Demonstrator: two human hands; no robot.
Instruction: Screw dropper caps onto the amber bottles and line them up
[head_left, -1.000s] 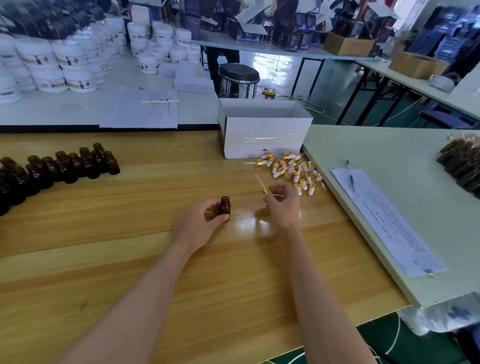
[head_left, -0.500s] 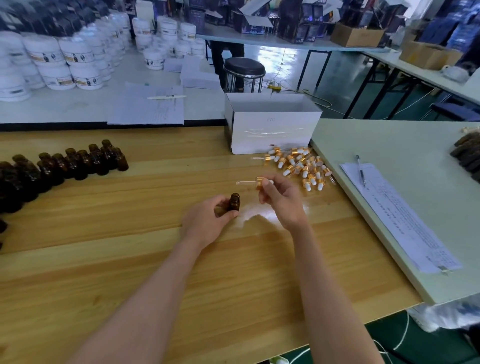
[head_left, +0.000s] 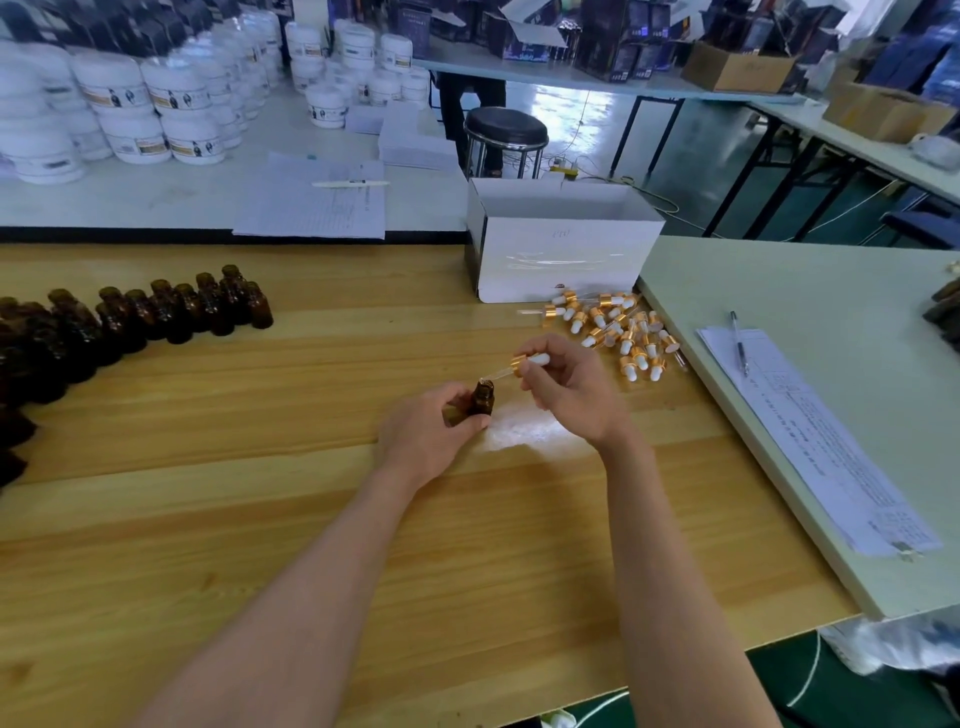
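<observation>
first cap at the neck, nearly all the work ahead

nearest, on the wooden bench (head_left: 260, 519), the left hand (head_left: 431, 431) grips one small amber bottle (head_left: 483, 399) upright, fingers curled round its lower half, neck open. just right of it the right hand (head_left: 566, 395) pinches a dropper cap (head_left: 522, 362) at the gold collar and white bulb. the glass tube slants down to the left with its tip at the bottle's mouth. whether the tip is already inside the neck is hard to make out. nothing looks threaded on.

just beyond the right hand lies a loose pile of caps (head_left: 618, 332), reaching the foot of a white box (head_left: 561, 254). well to the left of the left hand stands a crowd of bottles (head_left: 156, 317), all seemingly uncapped. i see no capped bottle, so i judge the task barely begun: seat and twist this cap, do the rest, then line them up.

the crowd runs off the left edge, so its count is unknown. dark shapes (head_left: 943, 312) far right of the right hand are cut off; bottles perhaps, but i cannot tell. the box's floor is out of view.
</observation>
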